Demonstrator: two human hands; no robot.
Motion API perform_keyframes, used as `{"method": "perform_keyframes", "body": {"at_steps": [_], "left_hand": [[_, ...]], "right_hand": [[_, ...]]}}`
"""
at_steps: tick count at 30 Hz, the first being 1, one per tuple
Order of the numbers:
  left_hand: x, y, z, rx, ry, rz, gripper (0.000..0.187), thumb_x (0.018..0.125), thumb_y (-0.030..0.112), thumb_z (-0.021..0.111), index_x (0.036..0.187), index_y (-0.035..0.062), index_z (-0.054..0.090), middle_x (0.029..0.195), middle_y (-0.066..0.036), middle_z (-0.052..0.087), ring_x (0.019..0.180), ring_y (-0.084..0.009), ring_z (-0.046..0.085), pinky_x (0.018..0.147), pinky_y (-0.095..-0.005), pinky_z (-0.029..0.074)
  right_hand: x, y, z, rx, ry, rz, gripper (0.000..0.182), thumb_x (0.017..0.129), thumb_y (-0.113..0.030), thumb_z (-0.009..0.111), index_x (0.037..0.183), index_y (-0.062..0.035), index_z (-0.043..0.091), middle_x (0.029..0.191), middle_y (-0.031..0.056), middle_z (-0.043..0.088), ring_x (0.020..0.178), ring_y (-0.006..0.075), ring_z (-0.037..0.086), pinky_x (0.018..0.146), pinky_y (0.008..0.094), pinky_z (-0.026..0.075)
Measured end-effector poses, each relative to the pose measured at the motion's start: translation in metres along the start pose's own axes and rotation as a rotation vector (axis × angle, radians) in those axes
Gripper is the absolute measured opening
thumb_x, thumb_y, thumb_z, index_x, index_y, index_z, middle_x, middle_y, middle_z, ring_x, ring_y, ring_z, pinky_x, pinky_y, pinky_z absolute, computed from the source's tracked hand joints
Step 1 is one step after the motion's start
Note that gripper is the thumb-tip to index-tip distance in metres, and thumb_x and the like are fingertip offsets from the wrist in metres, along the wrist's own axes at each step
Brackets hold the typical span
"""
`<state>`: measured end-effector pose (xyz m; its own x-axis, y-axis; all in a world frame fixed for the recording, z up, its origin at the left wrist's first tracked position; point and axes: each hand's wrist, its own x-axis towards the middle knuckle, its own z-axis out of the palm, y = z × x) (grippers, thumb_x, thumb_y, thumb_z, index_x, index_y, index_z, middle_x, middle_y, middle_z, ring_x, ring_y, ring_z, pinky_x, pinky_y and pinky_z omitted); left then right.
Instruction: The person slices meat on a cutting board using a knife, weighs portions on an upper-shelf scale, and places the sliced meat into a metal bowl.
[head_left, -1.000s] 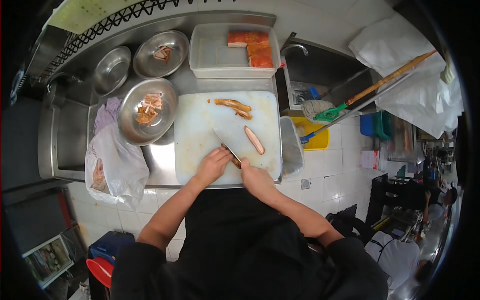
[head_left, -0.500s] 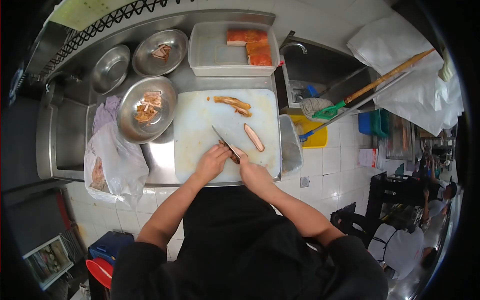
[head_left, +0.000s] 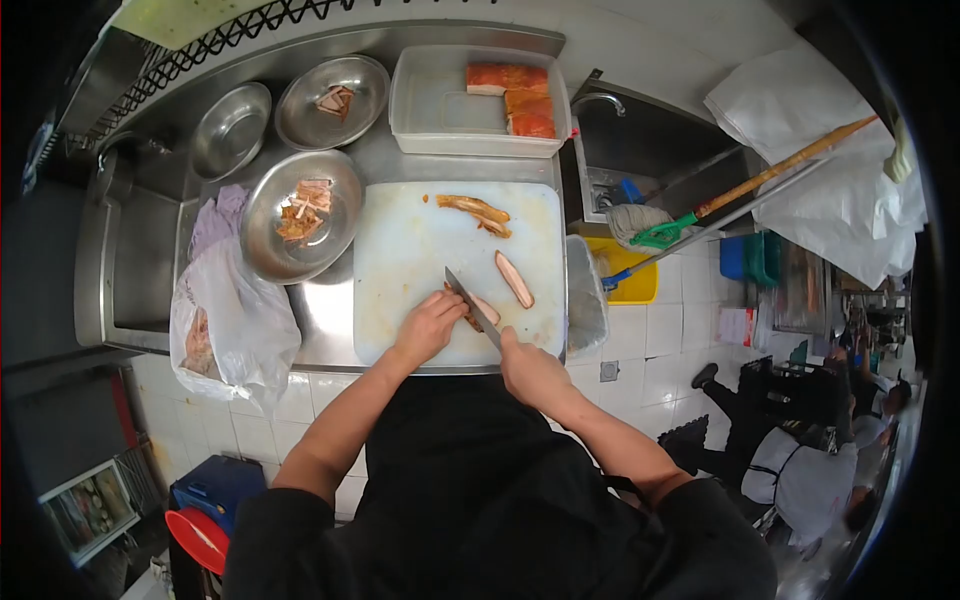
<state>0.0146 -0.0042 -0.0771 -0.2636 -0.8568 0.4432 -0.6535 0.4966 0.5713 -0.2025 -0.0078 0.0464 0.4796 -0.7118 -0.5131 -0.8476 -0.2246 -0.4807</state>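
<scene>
My right hand (head_left: 535, 372) is closed round the handle of a knife (head_left: 476, 308). The blade points away to the upper left and lies across a piece of cooked meat (head_left: 487, 311) near the front of the white cutting board (head_left: 395, 225). Curled fingers of my left hand (head_left: 430, 325) press on that meat's left side, close beside the blade, and partly hide it. A pale meat slice with a dark edge (head_left: 515, 279) lies apart on the right of the board. Farther back rests a browned, ragged strip of meat (head_left: 475, 213).
Left of the board stands a steel bowl with cut meat (head_left: 262, 225); two more bowls are behind it. A plastic tub (head_left: 425, 100) holds reddish meat blocks. A plastic bag (head_left: 240, 320) hangs over the counter's front. Mop handles (head_left: 785, 165) slant at right. Other people (head_left: 800, 480) are far right.
My right hand has drawn the knife back toward me and to the right. My left hand stays on the meat. The whole view has shifted slightly.
</scene>
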Motion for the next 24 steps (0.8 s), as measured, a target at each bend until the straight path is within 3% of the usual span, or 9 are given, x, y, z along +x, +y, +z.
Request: {"method": "perform_keyframes", "body": {"at_steps": [5,9,11,14,16,17,19,20,24], "left_hand": [[-0.003,-0.002,0.002,-0.021,-0.034,-0.027,0.026,0.075,-0.006,0.067,0.099,0.0025,0.069,0.104,-0.011,0.067,0.101,-0.0313,0.064,0.092,-0.0397,0.055],[-0.006,-0.005,0.007,-0.014,0.003,-0.021,0.024,0.075,-0.006,0.067,0.097,0.0023,0.070,0.102,-0.011,0.068,0.101,-0.0316,0.064,0.091,-0.0398,0.055],[-0.003,-0.009,0.004,-0.007,0.014,0.010,0.023,0.076,-0.006,0.067,0.097,0.0020,0.070,0.102,-0.011,0.068,0.101,-0.0318,0.065,0.091,-0.0397,0.055],[-0.003,-0.004,0.002,-0.049,-0.017,-0.044,0.023,0.078,-0.006,0.067,0.099,0.0016,0.070,0.106,-0.011,0.067,0.103,-0.0322,0.064,0.091,-0.0396,0.054],[-0.002,0.003,-0.002,-0.037,-0.012,-0.042,0.023,0.081,-0.004,0.068,0.103,0.0010,0.070,0.110,-0.012,0.066,0.105,-0.0330,0.062,0.091,-0.0403,0.054],[-0.001,0.007,-0.003,-0.035,-0.018,-0.037,0.023,0.081,-0.004,0.068,0.103,0.0010,0.070,0.110,-0.012,0.066,0.105,-0.0330,0.062,0.091,-0.0403,0.054],[0.001,0.015,-0.001,-0.003,0.010,-0.036,0.023,0.083,-0.002,0.069,0.106,0.0001,0.069,0.111,-0.013,0.065,0.107,-0.0331,0.061,0.091,-0.0412,0.053],[0.002,0.018,0.000,-0.005,0.010,-0.033,0.023,0.083,-0.002,0.069,0.106,0.0001,0.069,0.111,-0.013,0.065,0.107,-0.0331,0.061,0.091,-0.0412,0.053],[0.008,0.022,-0.003,0.037,-0.011,-0.020,0.024,0.085,0.003,0.071,0.108,-0.0005,0.069,0.113,-0.012,0.065,0.107,-0.0325,0.060,0.093,-0.0410,0.052]], "right_hand": [[0.012,0.001,0.005,-0.033,-0.033,0.044,0.024,0.092,-0.005,0.048,0.114,0.0043,0.044,0.081,0.0303,0.068,0.078,0.0489,0.069,0.073,0.0589,0.053],[0.042,0.017,0.046,0.046,0.108,-0.028,0.024,0.096,-0.010,0.047,0.115,0.0038,0.044,0.079,0.0304,0.067,0.077,0.0498,0.068,0.072,0.0598,0.053],[0.050,0.019,0.044,0.126,0.194,-0.056,0.024,0.098,-0.012,0.048,0.116,0.0033,0.044,0.079,0.0307,0.067,0.077,0.0501,0.067,0.071,0.0603,0.052],[0.045,0.031,0.026,0.157,0.142,-0.112,0.027,0.101,-0.018,0.050,0.118,0.0022,0.044,0.079,0.0322,0.066,0.076,0.0516,0.066,0.070,0.0617,0.050],[0.044,0.043,0.026,0.224,0.256,-0.250,0.028,0.101,-0.019,0.052,0.117,0.0026,0.046,0.073,0.0280,0.065,0.061,0.0443,0.066,0.057,0.0556,0.050],[0.042,0.050,0.025,0.229,0.262,-0.249,0.028,0.101,-0.019,0.052,0.117,0.0026,0.046,0.073,0.0280,0.065,0.061,0.0443,0.066,0.057,0.0556,0.050],[0.037,0.053,0.006,0.510,0.117,-0.133,0.027,0.101,-0.020,0.053,0.114,0.0032,0.047,0.065,0.0208,0.062,0.045,0.0321,0.061,0.045,0.0452,0.048],[0.034,0.053,-0.006,0.731,-0.009,0.041,0.025,0.101,-0.020,0.053,0.112,0.0028,0.048,0.061,0.0151,0.058,0.038,0.0232,0.054,0.037,0.0376,0.043],[0.025,0.051,-0.021,0.774,-0.002,0.072,0.027,0.101,-0.020,0.054,0.115,0.0022,0.049,0.063,0.0179,0.061,0.039,0.0267,0.056,0.041,0.0402,0.047]]}}
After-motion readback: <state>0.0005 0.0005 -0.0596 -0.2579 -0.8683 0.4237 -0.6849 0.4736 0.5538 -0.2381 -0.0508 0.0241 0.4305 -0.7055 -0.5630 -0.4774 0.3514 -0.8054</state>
